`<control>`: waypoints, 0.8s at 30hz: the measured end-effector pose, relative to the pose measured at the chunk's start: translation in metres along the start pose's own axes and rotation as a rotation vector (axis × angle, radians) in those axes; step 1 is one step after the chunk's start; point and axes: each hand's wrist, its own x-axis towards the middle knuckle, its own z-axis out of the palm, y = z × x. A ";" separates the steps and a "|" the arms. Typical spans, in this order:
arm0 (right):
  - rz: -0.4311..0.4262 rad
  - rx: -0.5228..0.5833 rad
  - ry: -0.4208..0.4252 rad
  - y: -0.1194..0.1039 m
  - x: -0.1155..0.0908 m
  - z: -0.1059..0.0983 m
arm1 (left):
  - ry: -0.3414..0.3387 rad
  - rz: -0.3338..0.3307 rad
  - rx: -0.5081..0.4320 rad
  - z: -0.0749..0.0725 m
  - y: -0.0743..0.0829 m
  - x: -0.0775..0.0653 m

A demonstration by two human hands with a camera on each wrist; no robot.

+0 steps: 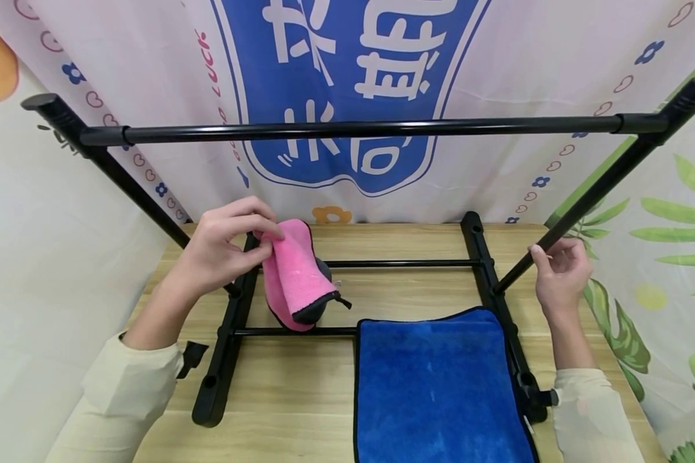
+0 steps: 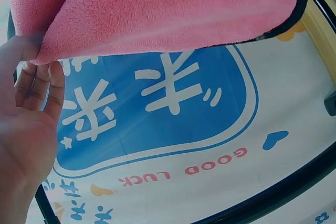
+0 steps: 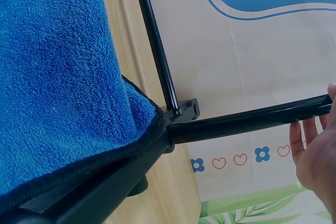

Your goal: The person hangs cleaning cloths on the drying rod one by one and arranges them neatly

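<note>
A folded pink towel (image 1: 298,270) with black edging hangs from my left hand (image 1: 226,244), which pinches it by a corner between thumb and fingers. In the left wrist view the pink towel (image 2: 173,14) spreads out above the left hand (image 2: 31,108). My right hand (image 1: 563,276) grips the right upright post (image 1: 579,206) of a black rack, low down. The right wrist view has that hand (image 3: 317,150) at the post (image 3: 247,121), with the fingertips against its underside. A blue towel (image 1: 434,392) with black edging lies over the rack's lower right side.
The rack's top bar (image 1: 347,130) spans the space in front of me. Its left foot (image 1: 220,373) and two low crossbars stand on a wooden table (image 1: 284,399). Behind it hangs a printed curtain (image 1: 498,161), and a leafy-patterned sheet (image 1: 672,257) is at the right.
</note>
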 end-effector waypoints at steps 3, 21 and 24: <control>0.002 -0.004 -0.001 -0.001 0.000 0.000 | 0.003 -0.040 -0.018 -0.001 0.001 0.000; 0.004 -0.006 -0.013 -0.001 -0.001 0.000 | 0.028 -0.261 -0.012 0.001 0.004 0.005; -0.002 0.002 -0.014 -0.001 -0.001 0.001 | 0.050 -0.264 -0.026 0.000 0.006 0.006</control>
